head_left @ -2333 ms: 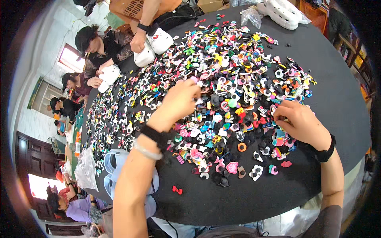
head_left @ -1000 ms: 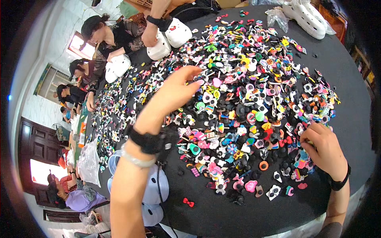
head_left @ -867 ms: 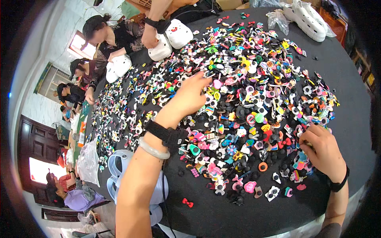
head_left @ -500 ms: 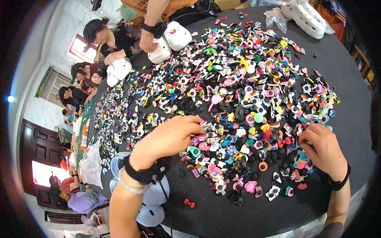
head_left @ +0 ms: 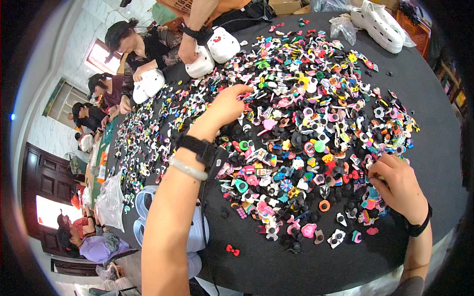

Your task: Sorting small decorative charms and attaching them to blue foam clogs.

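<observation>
Black tabletop (head_left: 434, 93) w/ big charm pile (head_left: 306, 133) spread across the middle. My left hand (head_left: 224, 106) reaches far in, grip loose, fingertips on charms; I'd pinch one only, not drag neighbours. Right hand (head_left: 397, 185) curled at pile's near edge, can't tell if holding.

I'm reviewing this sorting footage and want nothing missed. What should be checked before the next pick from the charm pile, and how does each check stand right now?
1. Left hand over the charm pile: ok, fingertips reach its far part.
2. Left hand holding a charm: cannot tell, fingers hide it.
3. Right hand on the pile's near right edge: ok, fingers curled among charms.
4. Light blue clog within reach: ok, it lies under the left forearm at the table's near edge.
5. Other person's hand apart from ours: ok, it rests on a white clog at the far side.
</observation>
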The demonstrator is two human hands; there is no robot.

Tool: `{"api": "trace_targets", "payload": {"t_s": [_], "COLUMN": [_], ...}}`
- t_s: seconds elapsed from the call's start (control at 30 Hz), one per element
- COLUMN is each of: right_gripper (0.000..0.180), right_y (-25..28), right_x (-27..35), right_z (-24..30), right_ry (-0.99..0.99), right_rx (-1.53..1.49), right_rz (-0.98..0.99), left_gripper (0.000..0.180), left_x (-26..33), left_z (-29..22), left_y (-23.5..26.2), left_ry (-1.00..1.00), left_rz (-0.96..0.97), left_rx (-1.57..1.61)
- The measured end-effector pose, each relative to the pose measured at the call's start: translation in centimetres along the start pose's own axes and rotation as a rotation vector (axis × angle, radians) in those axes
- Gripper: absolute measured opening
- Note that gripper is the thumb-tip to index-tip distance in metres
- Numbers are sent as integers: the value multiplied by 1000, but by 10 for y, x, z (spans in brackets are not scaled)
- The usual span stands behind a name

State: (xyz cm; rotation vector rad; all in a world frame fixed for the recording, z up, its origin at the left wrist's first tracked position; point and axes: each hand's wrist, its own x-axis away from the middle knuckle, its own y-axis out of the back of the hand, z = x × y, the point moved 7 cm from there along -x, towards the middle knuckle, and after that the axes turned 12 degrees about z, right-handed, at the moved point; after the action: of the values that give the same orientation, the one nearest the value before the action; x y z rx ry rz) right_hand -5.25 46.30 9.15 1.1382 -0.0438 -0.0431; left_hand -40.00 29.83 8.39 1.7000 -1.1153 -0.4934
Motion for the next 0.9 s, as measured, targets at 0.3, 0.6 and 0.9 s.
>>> {"api": "trace_targets", "payload": {"t_s": [0.3,0.6,0.9], "right_gripper": [10,11,11], "right_y": [0,-1,-2], "right_x": [0,0,0], "right_z": [-3,-2,-2], "right_ry": [8,1,-6], "right_rx": [12,3,20], "right_rz": [-3,3,3], "left_gripper": [46,36,26], "left_x": [8,9,36], "left_z": [22,30,42], "left_y": [-7,-6,8], "left_ry": [-19,62,226], "left_rz": [134,52,-40], "left_rx": [-89,-44,394]}}
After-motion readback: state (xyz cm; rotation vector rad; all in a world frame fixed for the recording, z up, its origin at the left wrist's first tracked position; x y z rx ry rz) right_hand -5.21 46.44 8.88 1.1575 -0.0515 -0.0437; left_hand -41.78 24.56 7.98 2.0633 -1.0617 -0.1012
